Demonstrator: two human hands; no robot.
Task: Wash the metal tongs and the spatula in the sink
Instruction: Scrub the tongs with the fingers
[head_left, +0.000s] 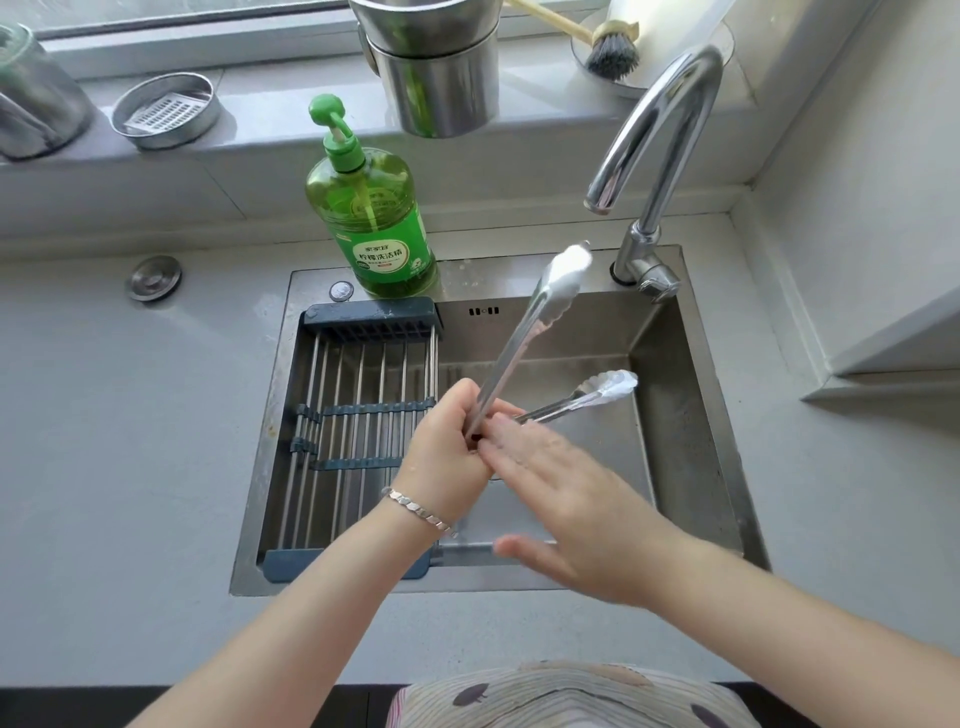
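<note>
Silver bracelet (421, 513); striped, spotted garment (566, 696)

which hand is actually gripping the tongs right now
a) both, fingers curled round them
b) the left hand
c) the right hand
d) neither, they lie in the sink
b: the left hand has its fingers curled round the joined end of the metal tongs, whose arms splay open over the sink, while the right hand is flat with straight fingers beside it.
</note>
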